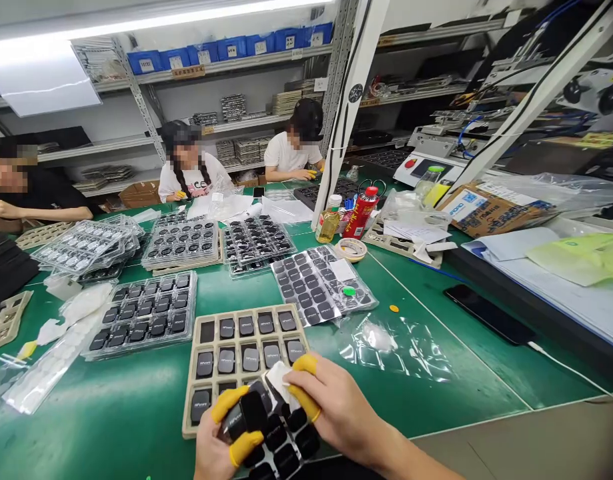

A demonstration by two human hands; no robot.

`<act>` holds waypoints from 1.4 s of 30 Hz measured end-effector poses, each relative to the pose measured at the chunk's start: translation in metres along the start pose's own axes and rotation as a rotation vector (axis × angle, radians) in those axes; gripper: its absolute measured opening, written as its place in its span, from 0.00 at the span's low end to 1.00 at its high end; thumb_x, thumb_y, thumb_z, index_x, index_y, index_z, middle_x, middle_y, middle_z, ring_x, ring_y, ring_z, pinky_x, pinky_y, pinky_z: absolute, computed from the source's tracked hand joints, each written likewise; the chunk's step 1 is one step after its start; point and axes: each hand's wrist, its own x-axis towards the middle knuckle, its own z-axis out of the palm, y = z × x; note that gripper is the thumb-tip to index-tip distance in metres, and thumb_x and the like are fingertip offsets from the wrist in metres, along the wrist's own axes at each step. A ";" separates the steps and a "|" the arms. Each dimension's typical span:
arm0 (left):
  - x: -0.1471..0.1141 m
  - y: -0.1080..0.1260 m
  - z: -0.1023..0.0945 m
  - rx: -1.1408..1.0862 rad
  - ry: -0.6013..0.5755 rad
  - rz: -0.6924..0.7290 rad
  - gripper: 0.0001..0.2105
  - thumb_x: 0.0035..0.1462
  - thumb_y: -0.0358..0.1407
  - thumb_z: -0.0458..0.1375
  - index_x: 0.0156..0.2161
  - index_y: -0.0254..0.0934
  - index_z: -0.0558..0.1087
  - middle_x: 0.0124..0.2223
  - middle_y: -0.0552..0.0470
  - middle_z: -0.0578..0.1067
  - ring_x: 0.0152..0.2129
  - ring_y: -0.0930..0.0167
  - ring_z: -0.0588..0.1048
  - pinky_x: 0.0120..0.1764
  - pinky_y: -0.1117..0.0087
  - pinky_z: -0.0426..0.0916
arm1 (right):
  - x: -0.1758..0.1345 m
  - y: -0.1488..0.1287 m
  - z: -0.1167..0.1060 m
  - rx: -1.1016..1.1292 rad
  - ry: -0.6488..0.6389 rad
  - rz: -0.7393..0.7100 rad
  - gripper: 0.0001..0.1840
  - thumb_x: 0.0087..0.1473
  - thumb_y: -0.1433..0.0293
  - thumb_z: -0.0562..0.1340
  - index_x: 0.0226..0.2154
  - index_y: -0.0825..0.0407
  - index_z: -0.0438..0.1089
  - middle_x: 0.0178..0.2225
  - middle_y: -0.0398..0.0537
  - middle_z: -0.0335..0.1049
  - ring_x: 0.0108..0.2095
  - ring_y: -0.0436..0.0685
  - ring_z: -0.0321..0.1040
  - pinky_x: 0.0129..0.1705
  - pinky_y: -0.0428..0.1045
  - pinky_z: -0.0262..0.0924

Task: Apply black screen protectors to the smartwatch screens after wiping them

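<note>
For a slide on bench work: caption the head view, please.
Left hand holds a black square piece, right hand pinches thin white material, near a beige tray of dark squares.

You wear bright yellow finger cots (246,448) at the bottom centre of the frame. Two cover digits of your left hand (210,445), and two cover digits of your right hand (342,408). They are plain, snug tubes with rounded tips. Your right forearm (406,461) is bare down to the bottom edge, where black cloth (353,469), apparently your clothing, shows beneath it.
</note>
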 end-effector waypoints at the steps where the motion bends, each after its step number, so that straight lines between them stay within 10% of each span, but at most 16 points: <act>1: 0.003 0.004 0.002 -0.012 -0.041 -0.003 0.36 0.36 0.60 0.84 0.48 0.40 0.91 0.50 0.38 0.91 0.48 0.52 0.90 0.54 0.62 0.86 | 0.002 -0.004 0.001 0.010 -0.005 -0.033 0.18 0.62 0.80 0.61 0.52 0.50 0.74 0.37 0.49 0.74 0.35 0.58 0.66 0.35 0.53 0.57; 5: 0.013 0.017 0.013 -0.054 -0.185 0.028 0.34 0.35 0.56 0.85 0.47 0.40 0.91 0.47 0.38 0.91 0.42 0.51 0.91 0.48 0.59 0.89 | 0.013 -0.014 0.021 0.002 -0.152 -0.213 0.11 0.60 0.76 0.66 0.45 0.48 0.73 0.35 0.47 0.74 0.36 0.58 0.66 0.35 0.53 0.53; 11: 0.011 0.007 0.021 -0.065 -0.070 0.026 0.35 0.34 0.55 0.85 0.47 0.37 0.90 0.44 0.39 0.91 0.39 0.53 0.91 0.44 0.58 0.89 | 0.020 -0.003 0.041 -0.035 -0.144 -0.187 0.17 0.59 0.77 0.63 0.50 0.50 0.74 0.38 0.50 0.75 0.38 0.60 0.65 0.37 0.54 0.56; 22: 0.030 0.031 0.010 0.028 -0.197 0.064 0.30 0.39 0.52 0.85 0.47 0.38 0.91 0.45 0.38 0.91 0.42 0.53 0.91 0.49 0.60 0.88 | 0.004 0.001 -0.003 -0.018 -0.024 0.057 0.15 0.66 0.80 0.59 0.49 0.51 0.75 0.38 0.51 0.75 0.37 0.59 0.67 0.38 0.53 0.63; 33: 0.025 0.036 0.029 0.073 -0.232 0.273 0.28 0.43 0.59 0.82 0.42 0.40 0.91 0.37 0.42 0.90 0.32 0.58 0.89 0.38 0.64 0.87 | 0.010 -0.004 0.033 0.023 -0.015 -0.170 0.13 0.63 0.78 0.61 0.47 0.51 0.76 0.36 0.49 0.74 0.34 0.58 0.64 0.35 0.52 0.58; 42: 0.022 0.039 0.024 0.008 -0.197 0.265 0.32 0.39 0.57 0.84 0.44 0.36 0.89 0.39 0.42 0.90 0.34 0.60 0.89 0.42 0.62 0.87 | 0.002 -0.002 0.000 -0.004 -0.130 0.024 0.11 0.72 0.76 0.60 0.46 0.53 0.79 0.37 0.53 0.76 0.38 0.61 0.71 0.38 0.54 0.66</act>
